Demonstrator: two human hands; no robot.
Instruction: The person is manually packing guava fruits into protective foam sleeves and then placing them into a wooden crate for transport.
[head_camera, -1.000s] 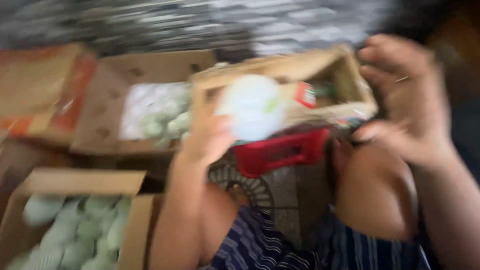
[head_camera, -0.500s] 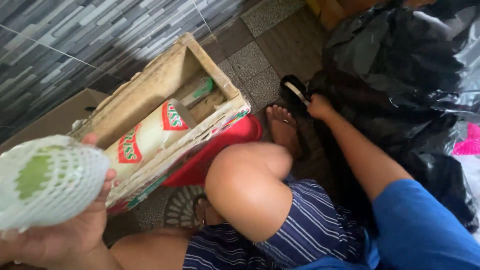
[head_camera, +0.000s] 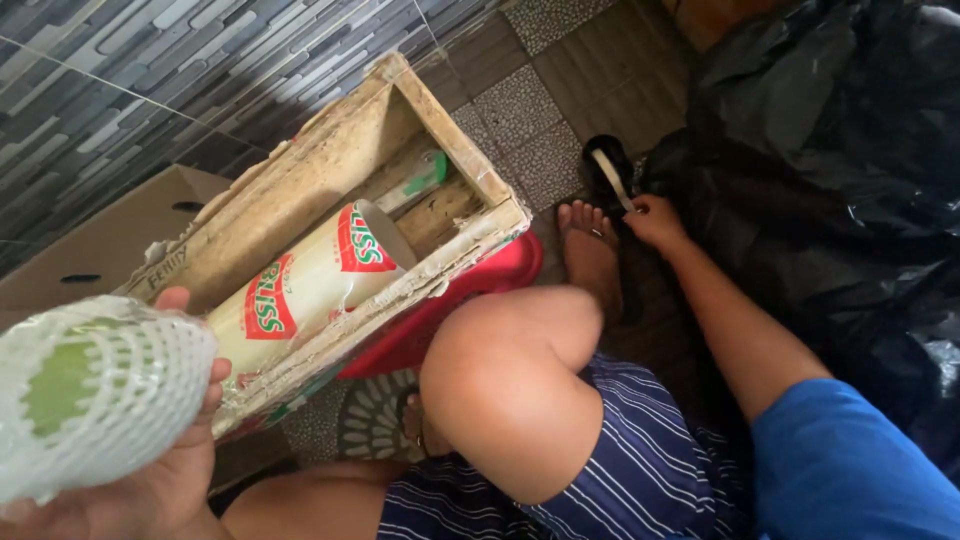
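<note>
My left hand (head_camera: 150, 480) at the lower left holds a green fruit wrapped in a white foam net (head_camera: 90, 390). My right hand (head_camera: 655, 220) reaches out to the right and touches the edge of a large black plastic bag (head_camera: 830, 170), its fingers closed on the plastic. A black sandal with a pale strap (head_camera: 608, 165) lies just beyond that hand. In front of me stands a worn wooden crate (head_camera: 330, 170) with a roll of cling film (head_camera: 310, 285) lying inside it.
The crate rests on a red plastic basket (head_camera: 470, 300). A brown cardboard box (head_camera: 110, 235) stands at the left against a grey tiled wall (head_camera: 130, 70). My bare knee (head_camera: 500, 370) and foot (head_camera: 590, 255) are on the patterned floor tiles.
My view has swung right, away from the open boxes of wrapped fruit. My left hand has carried the netted fruit down to the lower left, and my right hand has reached to the black bag.
</note>
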